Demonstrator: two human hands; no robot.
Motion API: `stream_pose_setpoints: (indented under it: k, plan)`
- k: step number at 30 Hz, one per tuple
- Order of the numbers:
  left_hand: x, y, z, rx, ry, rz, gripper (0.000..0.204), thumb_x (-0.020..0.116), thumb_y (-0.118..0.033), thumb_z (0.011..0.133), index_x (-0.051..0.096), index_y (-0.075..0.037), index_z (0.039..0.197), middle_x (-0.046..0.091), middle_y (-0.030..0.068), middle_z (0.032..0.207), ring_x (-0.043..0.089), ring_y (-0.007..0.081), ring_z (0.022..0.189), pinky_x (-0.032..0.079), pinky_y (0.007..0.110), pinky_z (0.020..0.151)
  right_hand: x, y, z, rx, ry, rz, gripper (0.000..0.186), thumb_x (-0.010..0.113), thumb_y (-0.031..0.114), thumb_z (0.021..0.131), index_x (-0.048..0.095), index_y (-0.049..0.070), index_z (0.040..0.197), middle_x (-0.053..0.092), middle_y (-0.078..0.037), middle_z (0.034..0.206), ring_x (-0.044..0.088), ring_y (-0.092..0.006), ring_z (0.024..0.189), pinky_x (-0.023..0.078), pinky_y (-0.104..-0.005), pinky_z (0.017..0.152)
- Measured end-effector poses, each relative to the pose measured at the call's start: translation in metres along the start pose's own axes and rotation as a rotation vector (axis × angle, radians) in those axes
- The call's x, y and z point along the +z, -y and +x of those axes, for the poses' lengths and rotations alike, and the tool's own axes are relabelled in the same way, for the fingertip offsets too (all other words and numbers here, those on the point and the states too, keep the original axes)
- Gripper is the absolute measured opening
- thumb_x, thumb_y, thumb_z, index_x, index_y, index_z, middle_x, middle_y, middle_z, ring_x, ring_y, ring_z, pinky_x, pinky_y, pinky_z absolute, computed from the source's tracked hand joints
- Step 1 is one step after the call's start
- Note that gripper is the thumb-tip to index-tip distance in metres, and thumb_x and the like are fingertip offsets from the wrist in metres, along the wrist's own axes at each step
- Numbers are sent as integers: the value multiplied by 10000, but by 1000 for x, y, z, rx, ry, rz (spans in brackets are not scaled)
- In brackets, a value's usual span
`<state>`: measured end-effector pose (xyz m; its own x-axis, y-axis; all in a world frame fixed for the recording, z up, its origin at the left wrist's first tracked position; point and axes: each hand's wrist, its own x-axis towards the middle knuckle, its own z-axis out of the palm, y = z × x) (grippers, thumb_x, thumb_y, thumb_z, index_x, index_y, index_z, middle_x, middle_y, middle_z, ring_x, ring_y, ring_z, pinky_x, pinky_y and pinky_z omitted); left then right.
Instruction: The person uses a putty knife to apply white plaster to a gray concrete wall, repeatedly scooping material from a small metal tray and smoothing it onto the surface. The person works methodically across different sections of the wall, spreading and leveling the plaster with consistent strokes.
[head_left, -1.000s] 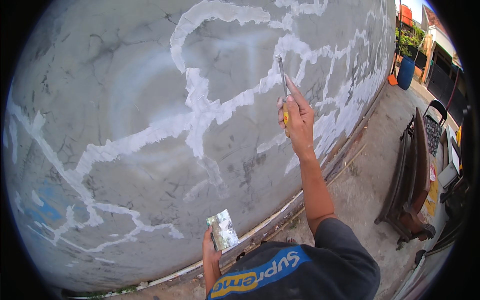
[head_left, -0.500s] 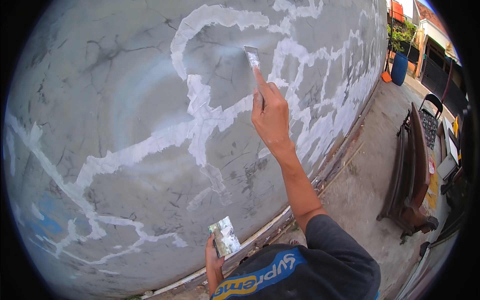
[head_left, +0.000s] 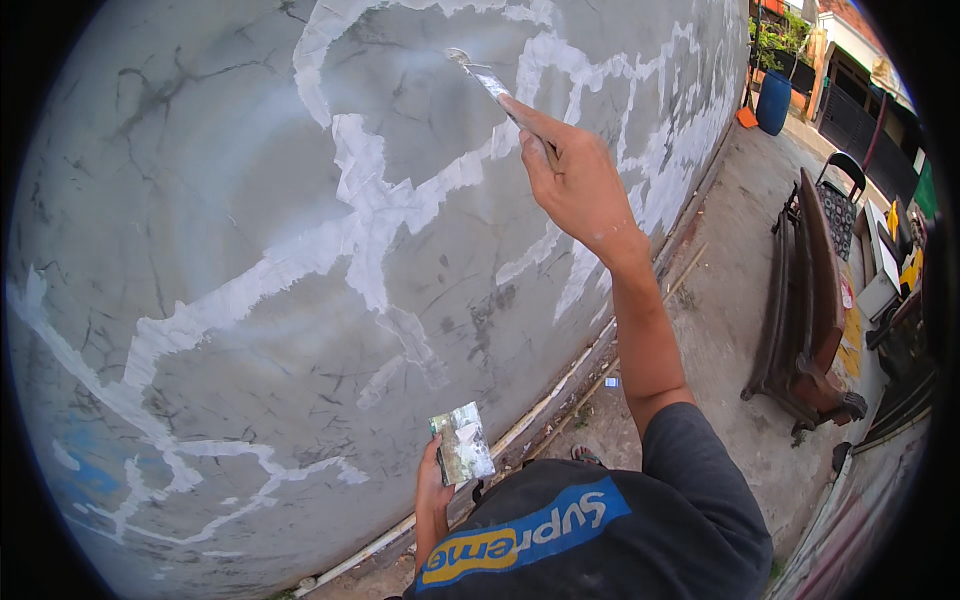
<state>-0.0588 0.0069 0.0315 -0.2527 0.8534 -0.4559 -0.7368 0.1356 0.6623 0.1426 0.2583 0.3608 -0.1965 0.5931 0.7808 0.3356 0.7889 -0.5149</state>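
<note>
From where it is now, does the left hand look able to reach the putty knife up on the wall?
Probably not: the left hand is low by the torso, gripping a small filler-smeared plate, while the putty knife is high on the wall in the raised right hand.

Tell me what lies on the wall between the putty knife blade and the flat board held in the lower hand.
In the head view, grey cracked wall crossed by white filler bands lies between the putty knife and board.

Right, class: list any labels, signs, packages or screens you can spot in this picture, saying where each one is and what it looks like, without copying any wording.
Printed band: across the dark shirt at the bottom edge; slanted strip, blue and yellow, pale lettering.
Yellow patch: far right beside the bench; too small to tell whether it is a sign.
No screens or packages show; the left hand holds a filler-smeared flat plate.
</note>
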Motion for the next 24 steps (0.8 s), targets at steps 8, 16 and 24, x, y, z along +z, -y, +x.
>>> stream_pose_setpoints:
  k: [8,16,24]
  plan:
    - [12,9,8,-49,36,32,462,472,-332,973,513,1,1290,641,163,1172,637,287,1068,501,451,942,24,-2,11,-78,-78,-52,397,497,46,916,586,59,1302,451,-158,587,432,-254,512,397,-364,548]
    - [21,0,4,-73,38,69,465,472,-322,974,488,-4,1313,629,165,1196,633,292,1076,497,445,950,-8,15,18,-34,3,-55,404,499,46,901,588,49,1295,453,-167,584,426,-249,498,396,-366,543]
    - [17,6,13,-57,50,31,428,454,-293,991,496,-8,1308,633,148,1196,638,278,1071,502,430,949,-1,0,5,-63,68,-56,403,505,47,907,595,72,1299,427,-148,586,386,-221,503,387,-339,532]
